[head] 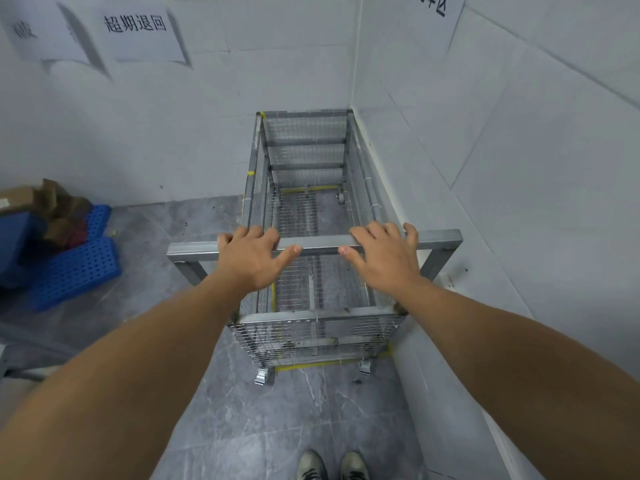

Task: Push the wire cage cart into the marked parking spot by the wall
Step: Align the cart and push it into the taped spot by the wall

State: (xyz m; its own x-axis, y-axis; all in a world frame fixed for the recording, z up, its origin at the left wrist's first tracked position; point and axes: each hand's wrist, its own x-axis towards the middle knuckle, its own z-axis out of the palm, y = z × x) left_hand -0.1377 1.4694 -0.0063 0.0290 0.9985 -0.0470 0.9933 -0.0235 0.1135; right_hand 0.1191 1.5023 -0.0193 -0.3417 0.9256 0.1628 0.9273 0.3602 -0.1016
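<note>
Head view. Resting both hands on the cart's handle bar (313, 244), arms outstretched. Left hand (254, 258) lying palm-down over the bar, fingers (258, 233) draped over the far edge, thumb (289, 254) stretched along the near side; loosely spread, not clenched. Right hand (382, 256) doing likewise, fingers (377, 232) over the top, thumb (349, 252) pointing inward toward the left one; thumbs near each other, not touching.

Wire cage cart (308, 209) standing in the room corner, far end close against the back wall (173, 133), right side running just beside the right wall (519, 168). Yellow floor tape (311, 365) showing under the near edge by the front casters (263, 375), more tape visible through the mesh bottom at the far end. Cart basket empty.

Blue plastic crates (72, 268) and cardboard scraps (52, 206) lying at left on the grey floor (277, 427). Paper signs (138, 32) hanging on the back wall. Shoes (332, 465) showing at the bottom edge.
</note>
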